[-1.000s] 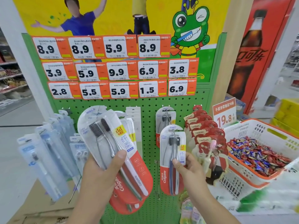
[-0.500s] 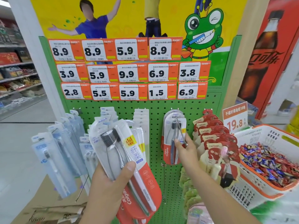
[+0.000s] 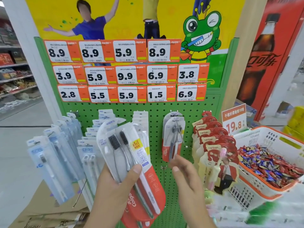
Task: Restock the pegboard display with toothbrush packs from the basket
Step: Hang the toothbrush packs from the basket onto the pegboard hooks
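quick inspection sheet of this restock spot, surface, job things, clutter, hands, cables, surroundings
surface: green pegboard, rows of hooks, price tags across the top
job's things: Colgate packs hang on a centre hook; stack of Colgate packs in hand; no restock basket identifiable
clutter: clear blue packs hang at left; red canban packs at right; cardboard below left
grippers: left hand grips the stack, thumb across its front; right hand open, fingers blurred, just below the hung packs, holding nothing
cables: nothing seen
surroundings: white and orange basket of wrapped sweets at right; cola poster; shop shelves far left
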